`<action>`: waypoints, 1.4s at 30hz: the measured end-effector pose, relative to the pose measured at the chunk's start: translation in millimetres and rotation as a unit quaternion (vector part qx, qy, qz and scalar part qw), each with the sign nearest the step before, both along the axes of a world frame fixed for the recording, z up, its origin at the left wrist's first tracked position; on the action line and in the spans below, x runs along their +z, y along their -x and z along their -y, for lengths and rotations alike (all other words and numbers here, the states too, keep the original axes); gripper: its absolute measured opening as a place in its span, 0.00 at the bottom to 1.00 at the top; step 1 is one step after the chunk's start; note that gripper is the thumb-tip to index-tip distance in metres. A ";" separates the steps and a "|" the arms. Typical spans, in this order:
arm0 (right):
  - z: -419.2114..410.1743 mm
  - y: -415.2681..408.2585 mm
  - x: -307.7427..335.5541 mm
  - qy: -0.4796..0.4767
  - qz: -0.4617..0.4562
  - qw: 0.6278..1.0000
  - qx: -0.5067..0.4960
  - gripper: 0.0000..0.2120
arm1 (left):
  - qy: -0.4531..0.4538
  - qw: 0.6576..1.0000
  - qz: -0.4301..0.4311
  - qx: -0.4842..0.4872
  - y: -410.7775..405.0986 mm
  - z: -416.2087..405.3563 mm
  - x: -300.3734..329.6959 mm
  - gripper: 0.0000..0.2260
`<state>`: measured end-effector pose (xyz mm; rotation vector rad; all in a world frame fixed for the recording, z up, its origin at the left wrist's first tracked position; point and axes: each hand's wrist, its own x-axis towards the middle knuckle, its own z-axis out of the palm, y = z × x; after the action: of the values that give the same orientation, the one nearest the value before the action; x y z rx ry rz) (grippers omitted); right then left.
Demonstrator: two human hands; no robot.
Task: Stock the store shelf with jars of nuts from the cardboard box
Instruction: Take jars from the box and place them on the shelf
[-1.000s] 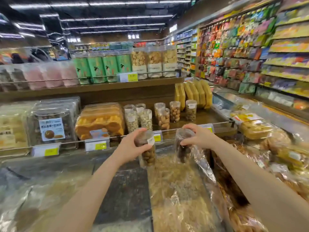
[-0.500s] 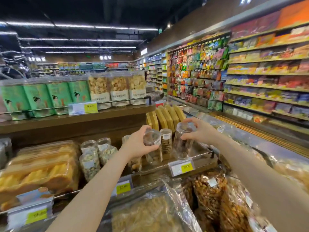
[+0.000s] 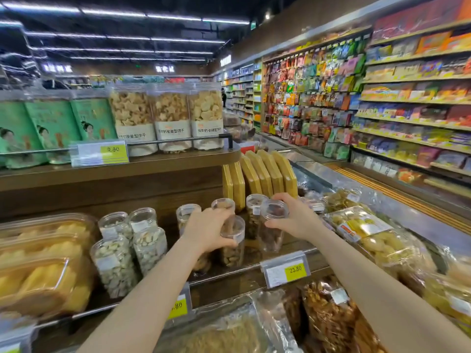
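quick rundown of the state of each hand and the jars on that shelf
left hand: gripping a nut jar near its lid
left jar: upright, lid on, at shelf level
right hand: gripping a second jar near its top
right jar: upright, lid on, dark contents
pale nut jars: standing upright, lids on, untouched
yellow packs: leaning in a row behind

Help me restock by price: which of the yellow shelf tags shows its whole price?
The tag at the lower right, on the rail below the right hand, reads 23.80. The others are partly hidden or smudged.
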<state>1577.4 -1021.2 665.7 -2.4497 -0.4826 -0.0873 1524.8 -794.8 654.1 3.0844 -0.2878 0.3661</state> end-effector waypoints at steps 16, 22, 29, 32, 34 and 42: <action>-6.3 9.7 -16.5 0.036 -0.016 0.998 -0.045 0.44 | 0.027 0.999 0.044 0.015 23.9 -5.0 23.3 0.34; 0.9 79.5 29.7 0.015 0.009 1.000 -0.024 0.23 | 0.114 0.993 0.018 -0.019 105.3 4.4 53.3 0.20; 20.7 195.8 16.4 -0.020 0.001 0.999 -0.043 0.16 | 0.153 0.987 -0.015 -0.048 185.5 35.9 30.8 0.08; 34.0 241.3 -5.8 -0.027 -0.027 0.997 -0.060 0.16 | 0.154 0.984 -0.046 -0.071 216.3 49.5 11.5 0.08; 41.3 271.7 -23.3 -0.041 -0.046 0.996 -0.069 0.15 | 0.148 0.983 -0.071 -0.080 236.4 56.4 -4.3 0.09; 78.7 398.2 -80.2 -0.060 -0.104 0.991 -0.063 0.16 | 0.136 0.980 -0.116 -0.087 336.7 87.4 -71.8 0.07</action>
<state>1179.2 -1100.0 585.5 -2.3367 -0.2241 0.0839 1188.1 -882.2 582.4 2.7697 -0.4527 0.0352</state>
